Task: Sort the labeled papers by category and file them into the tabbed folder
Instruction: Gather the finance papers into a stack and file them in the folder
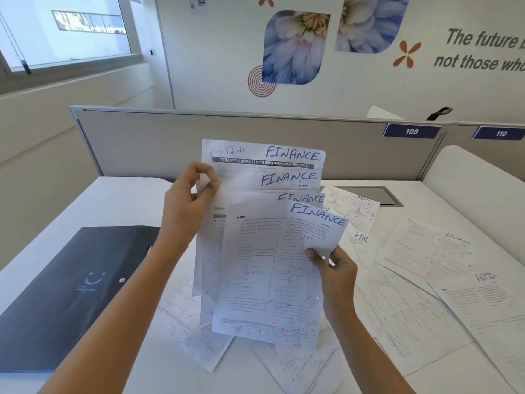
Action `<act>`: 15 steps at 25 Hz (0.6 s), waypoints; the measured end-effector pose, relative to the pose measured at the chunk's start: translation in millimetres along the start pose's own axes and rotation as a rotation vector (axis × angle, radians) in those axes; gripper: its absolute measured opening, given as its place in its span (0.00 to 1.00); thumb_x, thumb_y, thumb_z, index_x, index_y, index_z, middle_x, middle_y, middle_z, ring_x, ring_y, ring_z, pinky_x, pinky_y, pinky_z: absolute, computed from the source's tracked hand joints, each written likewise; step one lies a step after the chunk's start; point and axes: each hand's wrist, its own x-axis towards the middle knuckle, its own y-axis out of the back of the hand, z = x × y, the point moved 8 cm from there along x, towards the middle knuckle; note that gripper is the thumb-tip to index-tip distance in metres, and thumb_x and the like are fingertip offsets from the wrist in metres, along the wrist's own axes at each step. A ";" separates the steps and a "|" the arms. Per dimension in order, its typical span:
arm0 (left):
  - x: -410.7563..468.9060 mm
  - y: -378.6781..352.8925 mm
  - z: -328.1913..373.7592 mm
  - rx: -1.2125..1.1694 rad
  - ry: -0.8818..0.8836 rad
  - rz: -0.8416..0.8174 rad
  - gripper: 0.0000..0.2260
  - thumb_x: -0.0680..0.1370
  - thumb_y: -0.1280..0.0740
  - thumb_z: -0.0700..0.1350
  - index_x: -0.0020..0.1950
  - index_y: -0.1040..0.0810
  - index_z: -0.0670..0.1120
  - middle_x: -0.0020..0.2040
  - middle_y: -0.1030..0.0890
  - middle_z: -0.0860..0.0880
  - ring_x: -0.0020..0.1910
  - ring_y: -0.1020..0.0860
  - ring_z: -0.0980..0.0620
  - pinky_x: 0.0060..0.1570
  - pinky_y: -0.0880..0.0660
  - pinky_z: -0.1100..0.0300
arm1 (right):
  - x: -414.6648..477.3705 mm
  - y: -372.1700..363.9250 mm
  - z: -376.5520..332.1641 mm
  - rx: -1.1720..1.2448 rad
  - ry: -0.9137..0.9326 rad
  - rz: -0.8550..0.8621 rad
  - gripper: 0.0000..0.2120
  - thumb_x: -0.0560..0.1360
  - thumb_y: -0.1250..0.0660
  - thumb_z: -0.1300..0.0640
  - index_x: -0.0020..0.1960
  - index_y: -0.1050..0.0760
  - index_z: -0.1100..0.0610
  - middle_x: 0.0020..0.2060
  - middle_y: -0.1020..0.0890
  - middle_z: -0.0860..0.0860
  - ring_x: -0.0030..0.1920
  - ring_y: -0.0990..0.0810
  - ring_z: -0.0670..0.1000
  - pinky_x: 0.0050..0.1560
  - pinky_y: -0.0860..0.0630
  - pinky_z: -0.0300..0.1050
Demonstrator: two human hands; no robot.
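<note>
The white worktop [119,200] carries everything. Along its left edge, toward the near corner, lies one dark tabbed folder [71,294]. It is closed, and no paper shows in it.

Loose papers [397,317] spread from the middle to the right edge, overlapping. Among them two sheets read SPORTS, one near the far edge [352,206] and one toward the right edge [434,248]. One sheet reads HR [362,243], and one by the right edge seems to read ADMIN [488,302]. Several more lie beneath with their labels hidden, so they cannot be counted.

Above the middle of the worktop a fan of FINANCE sheets [255,265] is held upright, with four labels showing. The left hand [187,206] pinches the fan's left edge between thumb and curled fingers. The right hand [332,268] grips the right edge of the front sheet, thumb on its face.

Sorting looks partly done: one category seems gathered, though other FINANCE sheets may be hidden in the spread. The other categories are still mixed, and filing seems not yet begun.
</note>
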 end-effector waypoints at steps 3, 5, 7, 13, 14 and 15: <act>4.5 1.4 9.8 0.132 -0.038 -0.080 0.11 0.78 0.36 0.40 0.41 0.20 0.53 0.42 0.18 0.55 0.24 0.39 0.56 0.28 0.38 0.66 | -0.4 0.5 -0.2 0.012 0.006 0.002 0.15 0.71 0.28 0.67 0.57 0.21 0.62 0.50 0.16 0.54 0.43 0.16 0.49 0.37 0.21 0.38; 6.6 2.7 10.1 0.124 -0.004 -0.130 0.06 0.77 0.33 0.45 0.45 0.17 0.54 0.46 0.17 0.59 0.26 0.31 0.50 0.33 0.28 0.61 | -0.3 1.0 0.5 0.028 0.009 0.010 0.15 0.70 0.28 0.67 0.57 0.20 0.62 0.49 0.15 0.54 0.45 0.16 0.52 0.37 0.21 0.38; 7.0 2.5 8.3 0.105 0.063 -0.166 0.05 0.74 0.30 0.51 0.46 0.16 0.53 0.45 0.16 0.58 0.36 0.20 0.46 0.42 0.22 0.52 | -0.4 2.2 0.9 0.031 0.015 0.018 0.15 0.70 0.28 0.67 0.56 0.20 0.61 0.49 0.15 0.53 0.47 0.17 0.54 0.38 0.21 0.38; 10.2 1.6 -3.5 0.089 0.225 -0.215 0.08 0.70 0.26 0.54 0.43 0.15 0.50 0.41 0.15 0.56 0.44 0.19 0.57 0.45 0.26 0.61 | 0.8 4.9 -4.6 -0.031 0.058 0.016 0.16 0.70 0.27 0.65 0.58 0.21 0.60 0.50 0.15 0.53 0.50 0.17 0.56 0.43 0.18 0.44; 10.5 1.8 -2.6 0.117 0.225 -0.226 0.08 0.70 0.26 0.54 0.43 0.15 0.51 0.41 0.15 0.56 0.43 0.19 0.58 0.44 0.27 0.63 | 1.2 4.1 -6.6 -0.049 0.065 0.010 0.16 0.70 0.27 0.64 0.57 0.20 0.59 0.50 0.15 0.53 0.50 0.17 0.56 0.45 0.18 0.47; 10.6 1.7 -0.1 0.164 0.209 -0.235 0.07 0.71 0.27 0.53 0.43 0.15 0.51 0.41 0.16 0.57 0.43 0.20 0.61 0.43 0.28 0.65 | 1.6 3.1 -9.1 -0.063 0.073 0.002 0.15 0.70 0.27 0.64 0.56 0.20 0.58 0.49 0.15 0.52 0.50 0.17 0.55 0.46 0.18 0.48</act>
